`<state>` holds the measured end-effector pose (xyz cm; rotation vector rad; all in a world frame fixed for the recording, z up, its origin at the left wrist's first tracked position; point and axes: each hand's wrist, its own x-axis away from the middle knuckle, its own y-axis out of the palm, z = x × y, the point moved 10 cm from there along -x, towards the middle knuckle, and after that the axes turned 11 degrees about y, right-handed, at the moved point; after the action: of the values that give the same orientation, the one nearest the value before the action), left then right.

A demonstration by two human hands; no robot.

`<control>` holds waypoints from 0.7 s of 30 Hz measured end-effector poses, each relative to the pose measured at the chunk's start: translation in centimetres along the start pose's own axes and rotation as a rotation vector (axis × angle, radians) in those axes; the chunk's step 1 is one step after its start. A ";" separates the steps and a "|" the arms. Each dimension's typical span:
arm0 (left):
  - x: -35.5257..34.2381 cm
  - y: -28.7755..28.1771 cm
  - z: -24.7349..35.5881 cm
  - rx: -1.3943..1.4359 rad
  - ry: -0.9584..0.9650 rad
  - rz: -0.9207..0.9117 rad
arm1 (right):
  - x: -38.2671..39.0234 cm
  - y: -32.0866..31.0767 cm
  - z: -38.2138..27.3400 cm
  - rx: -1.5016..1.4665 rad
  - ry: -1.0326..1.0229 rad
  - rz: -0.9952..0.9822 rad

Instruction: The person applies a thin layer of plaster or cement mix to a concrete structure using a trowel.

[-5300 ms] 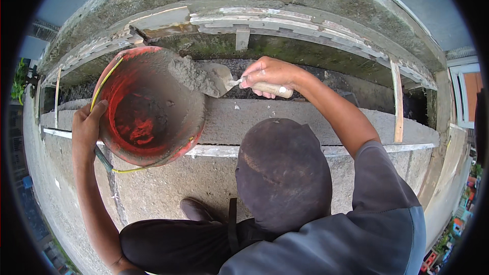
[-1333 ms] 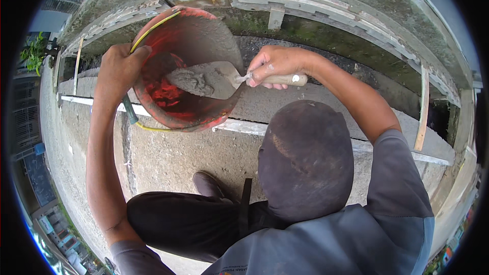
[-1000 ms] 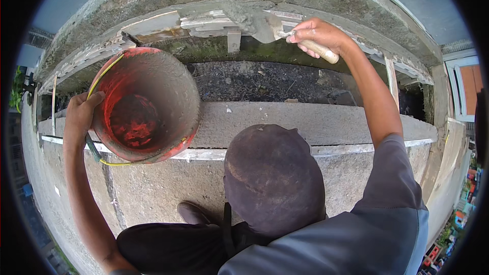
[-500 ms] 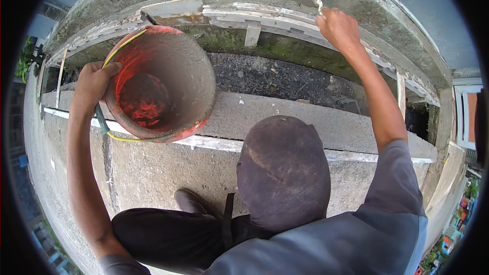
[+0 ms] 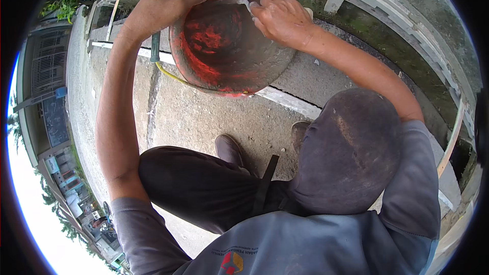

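My left hand point(image 5: 160, 7) grips the rim of a red bucket point(image 5: 272, 63) with its thumb over the edge. The bucket is tilted with its mouth toward me, and its inside is smeared with grey cement mortar point(image 5: 232, 53). Red plastic shows through in streaks. Its yellow wire handle point(image 5: 173, 75) carries a green grip point(image 5: 155, 47). Reaching into the mouth, my right hand point(image 5: 282, 20) is closed on a trowel point(image 5: 247, 4), whose pale neck shows. The handle is mostly hidden by my fingers, and the blade is hard to make out against the mortar.
A concrete ledge with white-stained formwork boards point(image 5: 379, 7) curves along the far right, above a mossy ditch point(image 5: 407, 53). A white-edged concrete strip point(image 5: 290, 100) borders the pavement point(image 5: 188, 117). My bent knee point(image 5: 188, 178) and shoes point(image 5: 229, 148) are below the bucket. Houses stand at left.
My right hand has come down from the concrete ledge into the bucket with the trowel. The view has turned, and the bucket now appears higher and further right, still in my left hand.
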<state>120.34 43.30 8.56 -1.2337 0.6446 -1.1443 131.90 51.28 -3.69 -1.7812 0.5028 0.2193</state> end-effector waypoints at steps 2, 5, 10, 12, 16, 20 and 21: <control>0.3 -0.1 -0.3 0.024 0.044 0.049 | 1.4 1.1 -1.6 -0.009 -0.116 0.044; 0.7 -0.4 -2.4 0.028 0.078 0.088 | 4.2 1.4 -4.1 0.082 -0.350 0.032; 0.0 -0.3 -0.3 -0.032 0.015 0.023 | 3.6 -1.1 -1.8 0.193 -0.359 0.085; -0.6 -0.3 0.0 0.097 0.052 0.087 | 1.4 -1.9 -0.3 0.197 -0.133 0.142; -1.0 -1.0 0.4 0.174 -0.032 0.066 | 2.7 -0.2 -2.8 0.307 -0.113 0.118; -0.5 -2.0 -0.9 0.171 -0.121 0.153 | 4.3 -0.7 -3.3 0.312 -0.207 -0.006; -0.6 -1.7 -0.7 0.176 -0.129 0.124 | 3.8 -1.6 -2.5 0.306 -0.158 -0.029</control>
<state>118.94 43.73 9.85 -1.0925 0.5050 -0.9878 135.72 48.34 -3.17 -1.4592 0.3746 0.2465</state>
